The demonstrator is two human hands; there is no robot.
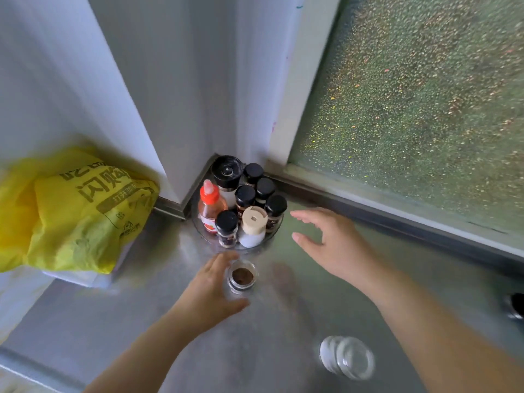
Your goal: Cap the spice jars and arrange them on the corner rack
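Observation:
An uncapped glass spice jar (242, 276) with brown powder stands on the steel counter just in front of the round clear rack (198, 222) in the corner. My left hand (211, 287) curls around the jar's left side, fingers and thumb touching or nearly touching it. My right hand (331, 239) hovers open to the right of the rack, holding nothing. The rack holds several black-capped jars (226, 226), a beige-capped white shaker (253, 225), a red-capped bottle (209, 205) and a tall black grinder (226, 173).
A clear round lid (348, 357) lies on the counter at the front right. A dark object (514, 304) sits at the right edge. A yellow plastic bag (71, 211) fills the left side. Frosted window glass (411, 95) rises behind the rack.

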